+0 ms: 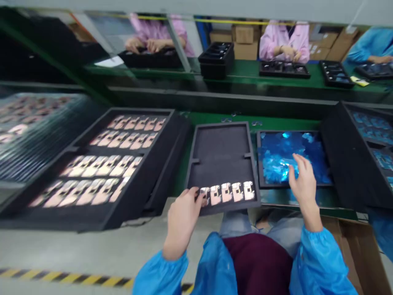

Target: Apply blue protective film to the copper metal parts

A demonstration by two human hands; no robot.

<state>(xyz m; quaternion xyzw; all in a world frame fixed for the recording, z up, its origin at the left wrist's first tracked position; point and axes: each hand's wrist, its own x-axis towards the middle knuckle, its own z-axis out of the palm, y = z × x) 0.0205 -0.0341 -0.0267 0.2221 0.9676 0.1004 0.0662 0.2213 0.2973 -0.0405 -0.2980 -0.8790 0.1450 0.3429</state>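
**A:** Left hand (183,219) first. Grip?

**B:** Curled. Fingertips (199,195) at the near edge of the foam tray (221,143), touching the leftmost of the metal parts (227,193). Closed on it or only resting there: cannot tell.

**A:** Parts, location and count?

**B:** Five, pale copper colour, side by side in one row along the tray's near edge.

**A:** Right hand (302,184)?

**B:** Open, fingers spread, over the shiny blue pieces (285,157) heaped in a shallow black tray (258,159), just beside the right edge of the foam tray. Contact with the pieces: cannot tell.

**A:** Surroundings?

**B:** Left of the foam tray, a larger black tray (135,209) holds four rows of similar parts. Right of the blue heap, a tilted black tray (340,164) has blue pieces in its compartments. All of these sit on a green table (285,122).

**A:** Others present?

**B:** Across a second green table (254,71), two people in pink smocks (285,43) and one in a blue smock (365,49) have their hands at black trays. Blue sleeves (319,262) cover the wearer's own forearms.
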